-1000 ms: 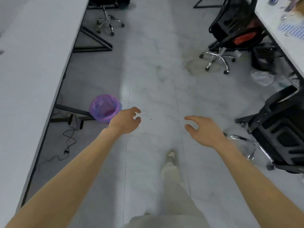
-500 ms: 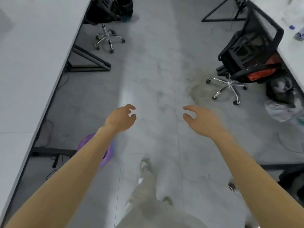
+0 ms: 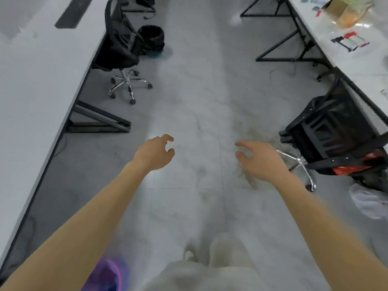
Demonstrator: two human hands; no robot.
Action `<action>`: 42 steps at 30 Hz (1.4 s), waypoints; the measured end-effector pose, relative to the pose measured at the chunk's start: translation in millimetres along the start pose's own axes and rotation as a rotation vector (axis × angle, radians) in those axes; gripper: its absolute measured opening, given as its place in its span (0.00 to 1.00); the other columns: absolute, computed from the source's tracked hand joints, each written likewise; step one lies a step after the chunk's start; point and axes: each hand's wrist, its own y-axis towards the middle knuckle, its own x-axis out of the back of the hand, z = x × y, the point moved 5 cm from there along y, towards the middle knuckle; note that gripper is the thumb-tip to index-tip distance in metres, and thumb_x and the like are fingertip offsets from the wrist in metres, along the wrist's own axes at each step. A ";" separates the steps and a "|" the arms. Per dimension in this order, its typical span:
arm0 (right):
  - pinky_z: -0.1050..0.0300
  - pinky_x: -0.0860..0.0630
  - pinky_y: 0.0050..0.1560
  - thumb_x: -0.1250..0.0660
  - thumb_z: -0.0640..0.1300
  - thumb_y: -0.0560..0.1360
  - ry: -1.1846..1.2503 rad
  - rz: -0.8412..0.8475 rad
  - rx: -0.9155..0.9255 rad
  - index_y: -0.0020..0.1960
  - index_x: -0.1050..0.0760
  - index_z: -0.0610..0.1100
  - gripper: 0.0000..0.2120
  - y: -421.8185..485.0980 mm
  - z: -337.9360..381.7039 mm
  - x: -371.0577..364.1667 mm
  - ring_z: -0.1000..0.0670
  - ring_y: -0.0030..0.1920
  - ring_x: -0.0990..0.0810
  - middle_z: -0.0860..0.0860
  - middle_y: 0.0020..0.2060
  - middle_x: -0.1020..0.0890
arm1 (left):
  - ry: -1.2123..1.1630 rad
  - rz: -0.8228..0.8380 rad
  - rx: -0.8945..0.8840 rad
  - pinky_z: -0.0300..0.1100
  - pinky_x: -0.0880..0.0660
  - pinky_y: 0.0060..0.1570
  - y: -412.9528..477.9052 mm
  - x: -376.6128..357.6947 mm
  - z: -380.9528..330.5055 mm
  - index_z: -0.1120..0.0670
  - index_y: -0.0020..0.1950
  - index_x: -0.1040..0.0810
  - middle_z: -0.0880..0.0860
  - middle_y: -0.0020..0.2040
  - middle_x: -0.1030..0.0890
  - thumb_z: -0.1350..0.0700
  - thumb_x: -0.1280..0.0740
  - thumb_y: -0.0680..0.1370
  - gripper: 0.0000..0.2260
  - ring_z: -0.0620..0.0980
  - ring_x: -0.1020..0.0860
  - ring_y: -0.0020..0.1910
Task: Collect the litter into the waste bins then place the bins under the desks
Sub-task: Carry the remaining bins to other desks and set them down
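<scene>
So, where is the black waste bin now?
The black waste bin stands far up on the left, beside the black office chair at the left desk.

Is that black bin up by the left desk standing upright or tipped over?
Upright. The black bin stands on the floor beside the chair, its round lined mouth facing up. Whether there is anything inside cannot be told.

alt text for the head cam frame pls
Both bare hands, left hand and right hand, reach forward empty over a grey floor aisle between two white desks. A purple-lined bin sits at the person's left; a black-lined bin stands ahead beside an office chair.
</scene>
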 end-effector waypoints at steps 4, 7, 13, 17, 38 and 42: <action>0.55 0.28 0.57 0.38 0.54 0.80 0.045 -0.050 0.002 0.69 0.26 0.57 0.18 126.0 -1.9 33.1 0.48 0.65 0.24 0.54 0.66 0.22 | 0.025 -0.032 -0.013 0.52 0.26 0.59 130.5 45.0 -28.2 0.45 0.73 0.33 0.51 0.66 0.26 0.49 0.39 0.79 0.21 0.54 0.24 0.59; 0.53 0.28 0.58 0.39 0.54 0.80 0.068 -0.081 0.020 0.69 0.27 0.57 0.18 216.9 -1.8 55.5 0.47 0.64 0.24 0.54 0.66 0.22 | 0.040 -0.062 -0.012 0.52 0.27 0.61 215.2 73.4 -49.9 0.44 0.73 0.34 0.53 0.66 0.26 0.49 0.38 0.79 0.22 0.55 0.24 0.60; 0.50 0.27 0.61 0.40 0.55 0.81 0.081 -0.022 0.079 0.70 0.28 0.57 0.18 416.7 16.5 127.1 0.47 0.66 0.26 0.53 0.67 0.23 | 0.009 -0.104 0.064 0.54 0.26 0.60 384.7 143.9 -95.0 0.45 0.74 0.34 0.55 0.68 0.27 0.49 0.38 0.79 0.22 0.56 0.23 0.59; 0.52 0.28 0.61 0.40 0.54 0.81 0.042 -0.022 0.119 0.69 0.27 0.56 0.17 535.8 45.4 174.4 0.46 0.67 0.27 0.53 0.66 0.22 | -0.015 -0.125 0.058 0.55 0.27 0.62 485.7 192.3 -111.5 0.45 0.73 0.33 0.55 0.69 0.27 0.49 0.37 0.78 0.23 0.57 0.26 0.64; 0.45 0.24 0.61 0.41 0.58 0.80 -0.021 -0.059 0.073 0.68 0.27 0.58 0.18 1151.3 134.3 315.7 0.46 0.65 0.25 0.52 0.64 0.20 | 0.154 -0.036 -0.069 0.57 0.29 0.64 1108.6 447.0 -176.9 0.45 0.76 0.37 0.55 0.73 0.31 0.47 0.39 0.80 0.23 0.58 0.30 0.68; 0.46 0.27 0.65 0.41 0.58 0.80 -0.033 -0.063 0.103 0.70 0.28 0.58 0.19 1307.9 137.3 351.0 0.46 0.68 0.27 0.52 0.67 0.23 | 0.157 -0.105 -0.049 0.56 0.26 0.60 1247.0 493.8 -201.6 0.44 0.75 0.35 0.55 0.71 0.29 0.47 0.40 0.80 0.23 0.59 0.27 0.64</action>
